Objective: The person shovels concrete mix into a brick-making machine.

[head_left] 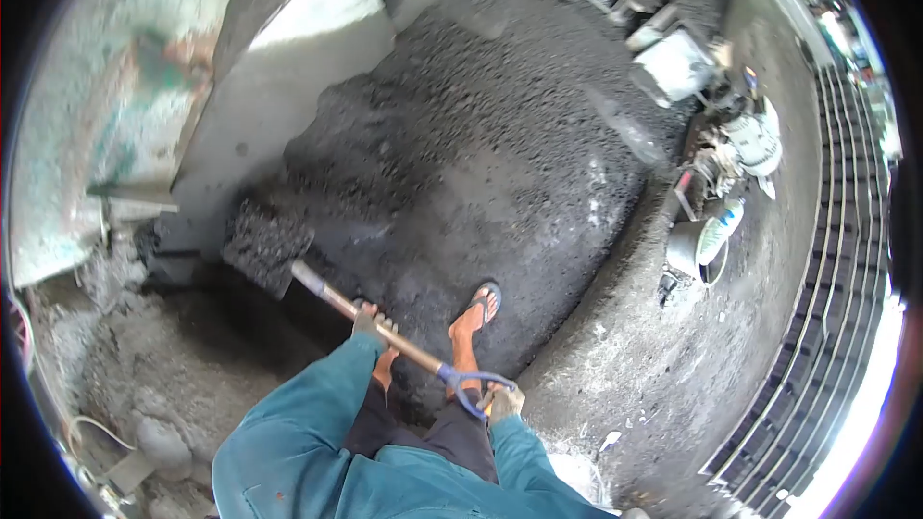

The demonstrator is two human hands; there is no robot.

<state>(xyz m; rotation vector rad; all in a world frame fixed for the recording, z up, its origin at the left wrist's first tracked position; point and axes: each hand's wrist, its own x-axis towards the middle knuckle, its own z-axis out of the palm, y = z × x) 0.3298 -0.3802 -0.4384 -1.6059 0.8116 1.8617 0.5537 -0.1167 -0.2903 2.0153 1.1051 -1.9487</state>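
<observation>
A shovel [417, 356] with a wooden shaft and a blue D-shaped handle slants across in front of my legs. My left hand [369, 324], gloved, is wrapped round the middle of the shaft. At the handle end, my gloved right hand [504, 402] grips the blue loop. The blade is loaded with dark, crumbly wet mix [269, 242], which hides most of its metal. That load sits to the left, beside the lower edge of a grey sloping metal chute [279, 106]. My feet in flip-flops stand on the dark floor.
A wide mound of dark gravelly material [481, 106] spreads ahead. A large worn greenish-white metal body [125, 86] stands at the left. Along the right ledge are a bucket [685, 250], a bottle [721, 231] and a white sack [755, 142]. Metal grating [835, 231] lines the far right.
</observation>
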